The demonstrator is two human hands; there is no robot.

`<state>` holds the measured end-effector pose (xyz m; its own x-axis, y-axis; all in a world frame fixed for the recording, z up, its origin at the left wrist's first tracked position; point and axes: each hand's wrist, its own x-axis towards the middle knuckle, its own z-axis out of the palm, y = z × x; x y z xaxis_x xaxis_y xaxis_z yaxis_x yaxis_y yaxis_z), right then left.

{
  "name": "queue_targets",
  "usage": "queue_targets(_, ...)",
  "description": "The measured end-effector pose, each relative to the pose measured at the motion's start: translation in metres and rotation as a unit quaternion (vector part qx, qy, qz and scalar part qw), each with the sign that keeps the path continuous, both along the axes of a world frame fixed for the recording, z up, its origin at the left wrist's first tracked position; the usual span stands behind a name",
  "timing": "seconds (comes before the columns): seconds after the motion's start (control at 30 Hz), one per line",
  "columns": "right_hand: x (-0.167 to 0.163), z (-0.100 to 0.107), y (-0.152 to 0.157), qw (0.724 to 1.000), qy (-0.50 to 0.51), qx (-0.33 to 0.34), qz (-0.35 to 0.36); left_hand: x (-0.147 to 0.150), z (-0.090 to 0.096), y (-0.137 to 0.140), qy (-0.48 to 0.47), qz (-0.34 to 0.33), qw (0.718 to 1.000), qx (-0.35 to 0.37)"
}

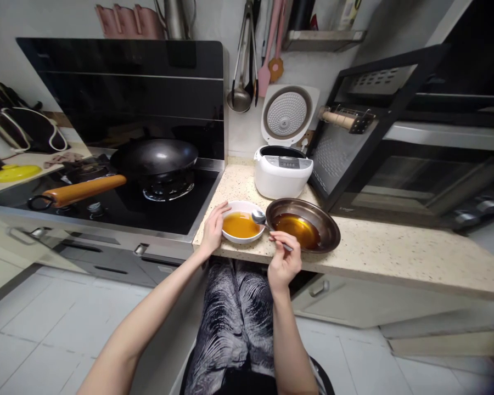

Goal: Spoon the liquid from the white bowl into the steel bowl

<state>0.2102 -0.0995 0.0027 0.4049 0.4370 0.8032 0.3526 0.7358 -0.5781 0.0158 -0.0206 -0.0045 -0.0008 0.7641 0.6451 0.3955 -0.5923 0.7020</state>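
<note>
The right hand (285, 263) has its fingers clamped on a silver metal spoon (258, 217), over the white round bowl (243, 240); tilting could drip onto the speckled beige bench (239, 181). The left hand's (214, 227) fingers touch the left rim, grip unclear; pressing could tip it.

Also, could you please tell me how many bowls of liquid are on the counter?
2: a white bowl, with the left hand at its side, and a darker metal bowl to its right. Both stand near the front edge of the counter; I see no others.
</note>
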Motion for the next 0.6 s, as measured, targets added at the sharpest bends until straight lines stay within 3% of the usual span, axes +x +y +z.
queue_targets(0.23, -0.015, -0.008, 0.007, 0.995, -0.091, -0.029, 0.018, 0.002, 0.000, 0.000, -0.003, -0.001, 1.000, 0.000)
queue_targets(0.6, -0.016, -0.013, 0.013, 0.993, -0.051, -0.102, 0.043, 0.002, 0.000, 0.000, -0.011, -0.003, 1.000, 0.001)
